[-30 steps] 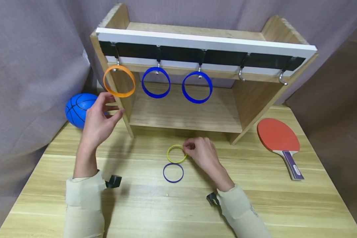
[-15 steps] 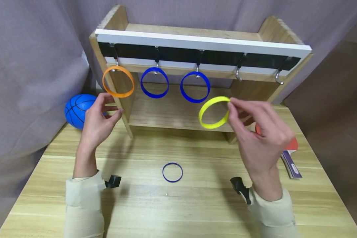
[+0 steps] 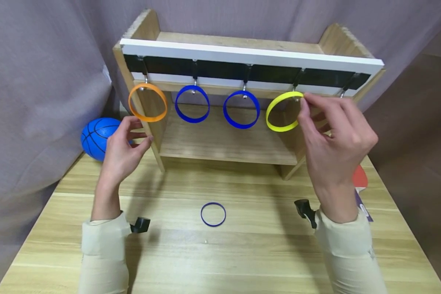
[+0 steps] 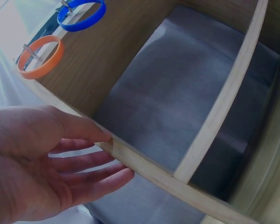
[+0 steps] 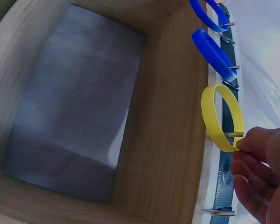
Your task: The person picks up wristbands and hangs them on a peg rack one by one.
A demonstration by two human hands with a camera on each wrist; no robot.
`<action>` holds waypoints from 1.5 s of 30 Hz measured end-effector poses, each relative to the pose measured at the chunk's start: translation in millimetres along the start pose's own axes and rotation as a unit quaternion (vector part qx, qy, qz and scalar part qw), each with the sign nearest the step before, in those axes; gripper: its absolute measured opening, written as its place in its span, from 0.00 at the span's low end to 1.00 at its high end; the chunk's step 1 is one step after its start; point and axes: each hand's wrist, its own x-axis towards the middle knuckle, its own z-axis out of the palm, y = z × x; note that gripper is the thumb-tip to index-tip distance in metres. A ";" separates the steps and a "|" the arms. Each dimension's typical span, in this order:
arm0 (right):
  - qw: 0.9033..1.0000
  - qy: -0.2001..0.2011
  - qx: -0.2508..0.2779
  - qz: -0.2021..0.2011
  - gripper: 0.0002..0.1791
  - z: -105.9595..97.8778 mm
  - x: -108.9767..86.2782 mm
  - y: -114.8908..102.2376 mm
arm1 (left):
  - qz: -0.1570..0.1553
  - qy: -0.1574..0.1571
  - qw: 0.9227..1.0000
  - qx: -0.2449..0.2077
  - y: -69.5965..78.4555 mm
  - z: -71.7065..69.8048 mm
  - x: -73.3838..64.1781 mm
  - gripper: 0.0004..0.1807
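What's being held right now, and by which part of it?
The right hand pinches the yellow ring by its upper right rim; the left hand grips the wooden shelf by its left panel's front edge.

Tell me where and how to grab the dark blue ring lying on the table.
I'd pinch the dark blue ring by its right side, coming down from above, one fingertip inside and the thumb outside. It lies flat on the table, opening upward, so its thin band should suit a two-sided pinch.

The yellow ring looks smooth plastic; table, glossy wood; curtain, matt cloth
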 end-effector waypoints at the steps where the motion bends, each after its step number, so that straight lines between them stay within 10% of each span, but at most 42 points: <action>1: 1.000 -0.002 -0.003 0.002 0.11 0.6 -0.4 0.8 | 0.000 0.000 1.000 0.000 0.1 0.1 0.1 0.24; 39: 1.000 0.009 -0.022 0.010 0.12 -21.0 -17.1 5.2 | -0.004 -0.002 1.000 -0.002 -0.2 1.0 0.0 0.24; 45: 0.996 -0.080 0.032 0.002 0.10 -20.5 -46.6 -1.8 | -0.004 -0.004 1.000 0.000 -0.5 0.5 -0.1 0.24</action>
